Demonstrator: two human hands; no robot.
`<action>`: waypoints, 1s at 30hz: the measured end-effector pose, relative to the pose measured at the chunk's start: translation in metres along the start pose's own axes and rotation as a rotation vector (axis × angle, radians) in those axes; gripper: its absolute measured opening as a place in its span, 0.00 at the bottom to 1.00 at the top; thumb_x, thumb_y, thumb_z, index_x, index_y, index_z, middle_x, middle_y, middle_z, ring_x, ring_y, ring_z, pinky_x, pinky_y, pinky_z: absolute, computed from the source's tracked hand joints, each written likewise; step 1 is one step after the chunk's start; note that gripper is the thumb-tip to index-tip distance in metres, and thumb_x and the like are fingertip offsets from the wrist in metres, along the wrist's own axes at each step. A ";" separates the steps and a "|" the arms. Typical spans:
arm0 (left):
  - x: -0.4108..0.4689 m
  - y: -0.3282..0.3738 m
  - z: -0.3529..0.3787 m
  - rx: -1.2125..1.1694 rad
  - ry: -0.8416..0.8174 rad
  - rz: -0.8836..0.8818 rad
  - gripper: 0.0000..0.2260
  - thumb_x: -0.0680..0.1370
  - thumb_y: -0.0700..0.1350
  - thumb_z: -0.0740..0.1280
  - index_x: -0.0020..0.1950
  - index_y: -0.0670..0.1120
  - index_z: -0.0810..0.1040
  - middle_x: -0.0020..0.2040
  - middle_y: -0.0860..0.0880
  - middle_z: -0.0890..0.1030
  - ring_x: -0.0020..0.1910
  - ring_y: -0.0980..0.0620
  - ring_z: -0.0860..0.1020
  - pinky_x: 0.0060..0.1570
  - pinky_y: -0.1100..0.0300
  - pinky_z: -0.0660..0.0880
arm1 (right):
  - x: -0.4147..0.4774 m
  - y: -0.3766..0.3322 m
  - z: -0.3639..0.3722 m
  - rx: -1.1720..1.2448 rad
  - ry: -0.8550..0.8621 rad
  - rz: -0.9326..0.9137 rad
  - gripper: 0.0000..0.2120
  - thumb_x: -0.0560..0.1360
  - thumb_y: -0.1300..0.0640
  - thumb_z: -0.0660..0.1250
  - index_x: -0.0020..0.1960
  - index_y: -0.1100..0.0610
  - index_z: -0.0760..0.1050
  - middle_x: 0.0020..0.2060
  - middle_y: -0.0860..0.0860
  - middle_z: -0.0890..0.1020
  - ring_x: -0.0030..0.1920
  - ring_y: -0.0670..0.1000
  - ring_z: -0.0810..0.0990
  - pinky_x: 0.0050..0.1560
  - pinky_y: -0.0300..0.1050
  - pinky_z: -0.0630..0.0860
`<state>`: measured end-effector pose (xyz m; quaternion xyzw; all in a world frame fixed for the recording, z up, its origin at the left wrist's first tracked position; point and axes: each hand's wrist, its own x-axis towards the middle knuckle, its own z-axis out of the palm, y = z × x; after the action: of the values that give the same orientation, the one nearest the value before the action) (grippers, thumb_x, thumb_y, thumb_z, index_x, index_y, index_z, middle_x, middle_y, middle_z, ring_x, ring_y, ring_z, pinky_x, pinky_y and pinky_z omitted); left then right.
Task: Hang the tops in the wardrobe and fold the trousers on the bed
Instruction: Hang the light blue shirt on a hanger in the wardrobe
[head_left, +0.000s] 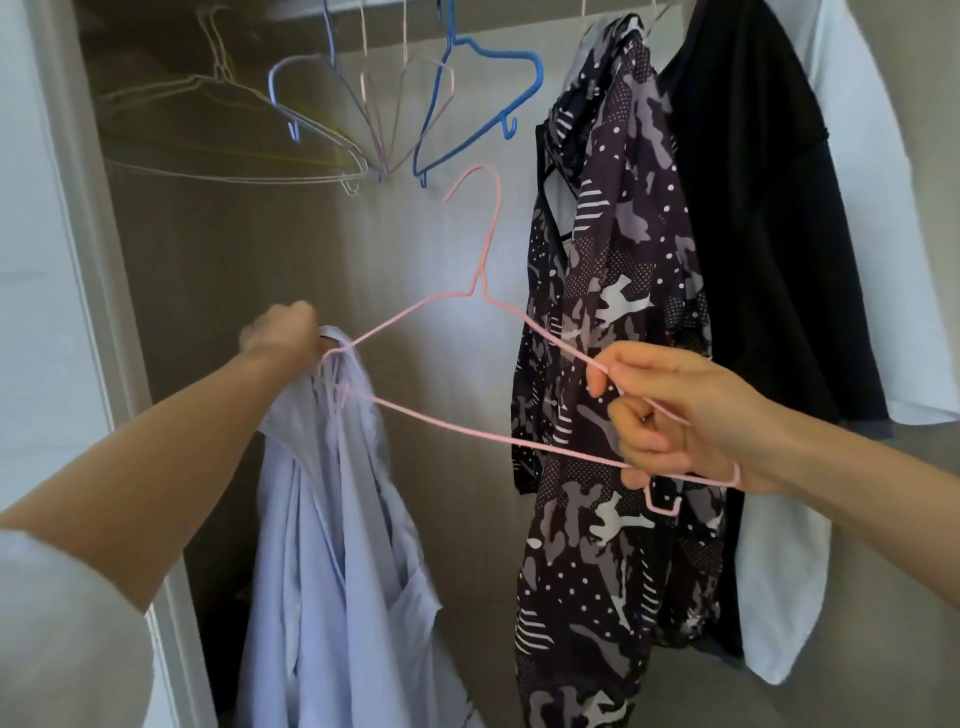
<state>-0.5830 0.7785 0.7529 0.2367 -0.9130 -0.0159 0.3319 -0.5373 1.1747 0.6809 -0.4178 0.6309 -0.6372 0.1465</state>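
Head view: both grips are raised in front of the open wardrobe (218, 270).
Left grip (280, 338): centre left of the frame, fingers curled round the bunched neck of the pale blue top (332, 519).
Right grip (675, 415): centre right of the frame, thumb and fingers pinching the right end of the pink hanger (485, 234).
Pink hanger: held between the two grips with the hook pointing up and not on any rail. Its left end meets the cloth at the left grip; whether it is inside the neck opening cannot be told.
Pale blue top: hangs limp from the left grip toward the lower left, not yet spread over the hanger arms.
Done: patterned top (623, 312), black top (753, 234) and white top (857, 182) hang at the right of the frame.
Spare: blue hanger (488, 93) and wire hangers (208, 130) hang empty at the upper left.
Remaining (judged): seat this top on the hanger and hook it up. Trousers and bed are out of view, so folding progress is unknown.
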 end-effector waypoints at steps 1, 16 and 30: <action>-0.001 0.002 0.000 0.004 -0.002 0.018 0.12 0.77 0.52 0.69 0.47 0.44 0.76 0.49 0.38 0.79 0.45 0.39 0.77 0.44 0.53 0.69 | 0.002 0.001 0.003 -0.011 -0.009 0.010 0.09 0.77 0.52 0.59 0.47 0.57 0.73 0.23 0.53 0.67 0.20 0.49 0.63 0.30 0.47 0.75; -0.005 0.008 -0.021 0.298 0.123 0.316 0.13 0.78 0.54 0.68 0.53 0.45 0.79 0.51 0.41 0.81 0.51 0.37 0.80 0.41 0.55 0.67 | 0.032 0.003 0.017 -0.113 0.049 0.072 0.10 0.82 0.55 0.56 0.48 0.59 0.72 0.24 0.51 0.65 0.20 0.48 0.59 0.28 0.45 0.75; -0.015 0.021 -0.019 0.133 0.076 0.312 0.14 0.76 0.54 0.71 0.54 0.45 0.80 0.54 0.39 0.81 0.54 0.36 0.79 0.46 0.51 0.73 | 0.052 0.019 0.014 -0.145 -0.016 0.056 0.12 0.84 0.54 0.54 0.48 0.58 0.73 0.22 0.51 0.63 0.19 0.46 0.57 0.29 0.44 0.76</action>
<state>-0.5704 0.8061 0.7626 0.1139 -0.9244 0.1053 0.3484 -0.5651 1.1255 0.6793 -0.4147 0.6856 -0.5821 0.1387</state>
